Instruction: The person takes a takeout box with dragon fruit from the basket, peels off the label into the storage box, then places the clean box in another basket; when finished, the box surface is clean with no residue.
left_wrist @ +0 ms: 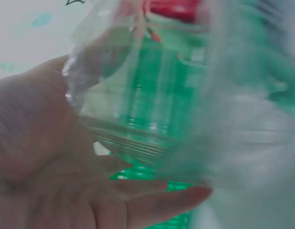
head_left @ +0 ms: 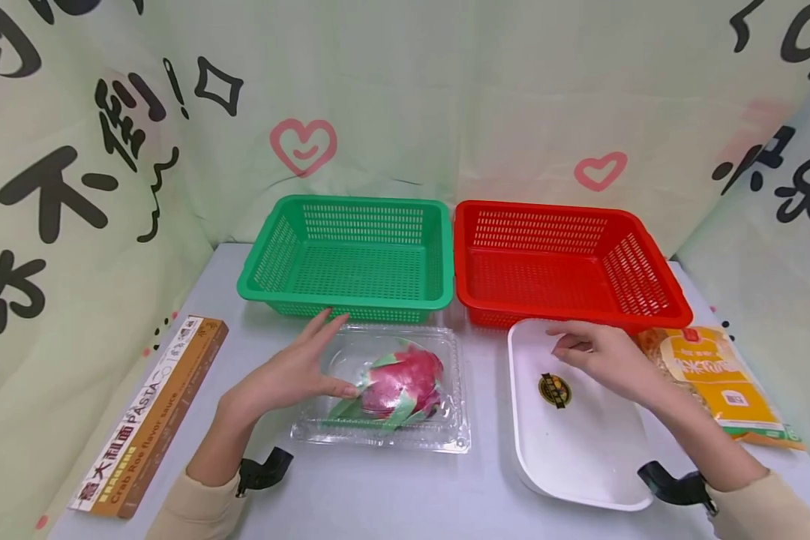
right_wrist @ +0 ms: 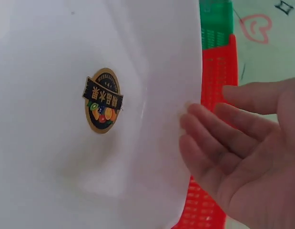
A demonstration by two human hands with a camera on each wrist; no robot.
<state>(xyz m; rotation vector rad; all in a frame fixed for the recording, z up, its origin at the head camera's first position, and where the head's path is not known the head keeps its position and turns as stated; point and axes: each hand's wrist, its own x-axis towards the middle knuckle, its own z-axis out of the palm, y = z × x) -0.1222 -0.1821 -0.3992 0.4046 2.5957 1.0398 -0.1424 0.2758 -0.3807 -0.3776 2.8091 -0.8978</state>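
A clear plastic box (head_left: 455, 420) with a red and green dragon fruit (head_left: 405, 382) showing in it lies at the middle. My left hand (head_left: 290, 379) is at its left side, fingers spread, thumb over the box near the fruit; in the left wrist view the hand (left_wrist: 61, 162) is beside the clear plastic. A white tray (head_left: 580, 457) with a round dark sticker (head_left: 555, 390) lies to the right. My right hand (head_left: 607, 356) is over the tray's far end, holding nothing. The right wrist view shows the hand (right_wrist: 242, 143) with fingers slightly bent at the tray's edge (right_wrist: 171, 143).
Behind stand a green basket (head_left: 358, 270) and a red basket (head_left: 540, 277), side by side. A long pasta box (head_left: 151, 416) lies at the left, and a yellow food packet (head_left: 729, 382) at the right, near the right forearm. A printed curtain (head_left: 391, 97) hangs around the table.
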